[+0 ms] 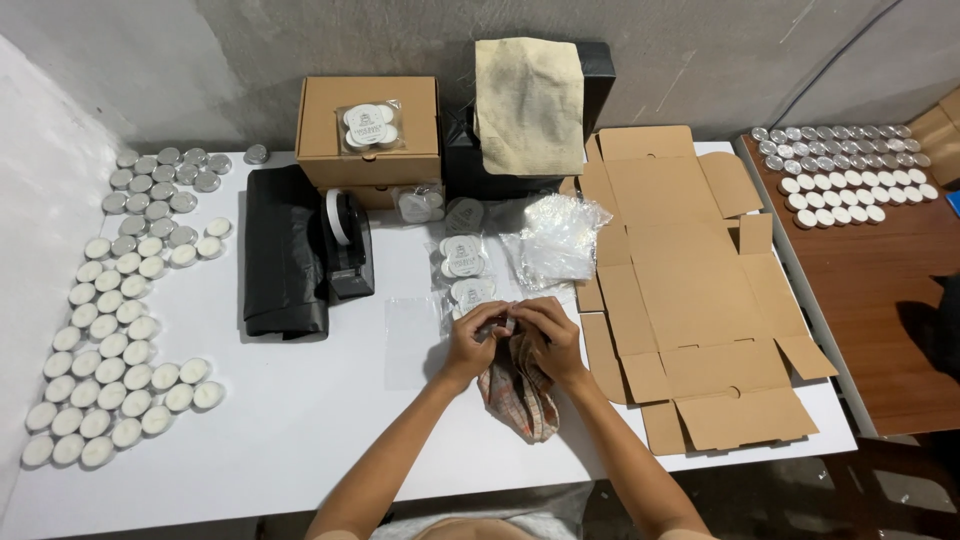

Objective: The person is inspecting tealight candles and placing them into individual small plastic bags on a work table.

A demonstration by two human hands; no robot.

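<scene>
both hands are working close together at the near edge of the white table (300, 440). the left hand (470, 340) and right hand (550, 335) are meeting over a patterned cloth (520, 395), fingers curled in and pinching something small between them. honestly can't tell what it is, the fingers are covering it, but it's probably one of the little packets. the cloth is hanging down from under the hands toward the person, so it's likely sitting there for wiping.

just beyond the hands, an empty clear bag (410, 335) is lying flat, and a short column of clear packets of tealights (465, 265) is running away from the hands, kept within easy reach. a crumpled pile of clear bags (555, 235) is sitting beside them. to the left of that, a black tape dispenser (345, 245) is resting on a folded black plastic sheet (280, 250).

on the right, flat unfolded cardboard boxes (690, 290) are stacked and taking up that whole side. on the far left, loose tealights (115, 340) are lined up in rows, white ones nearer, silver undersides further back.

at the back, a closed cardboard box (370, 135) is carrying one packet on top, and a beige cloth (530, 105) is draped over something black. a separate brown table (880, 290) on the far right is holding more tealight rows.
</scene>
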